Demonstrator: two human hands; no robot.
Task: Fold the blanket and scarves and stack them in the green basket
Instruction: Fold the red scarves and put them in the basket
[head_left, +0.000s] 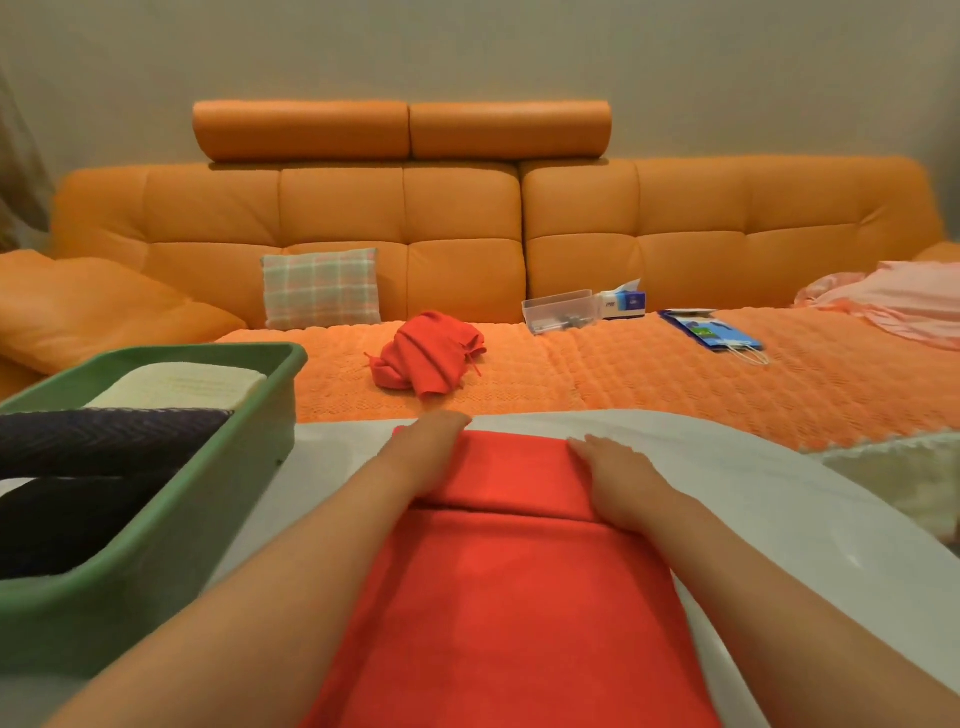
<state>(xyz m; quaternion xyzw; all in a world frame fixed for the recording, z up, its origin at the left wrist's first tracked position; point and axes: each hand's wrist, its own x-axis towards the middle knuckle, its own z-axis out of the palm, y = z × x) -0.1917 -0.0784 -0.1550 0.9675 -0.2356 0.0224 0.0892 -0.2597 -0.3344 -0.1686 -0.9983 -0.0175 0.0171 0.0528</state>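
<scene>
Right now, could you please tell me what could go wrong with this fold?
The fold in the red cloth lies only under the flat left hand and right hand; lifting them may let it slip askew. The green basket already holds dark cloths and a cream cloth, so room may be tight.

Both bare forearms reach forward, side by side. The left hand (434, 457) and the right hand (621, 480) lie palm-down and apart, fingers straight and pointing ahead.
</scene>
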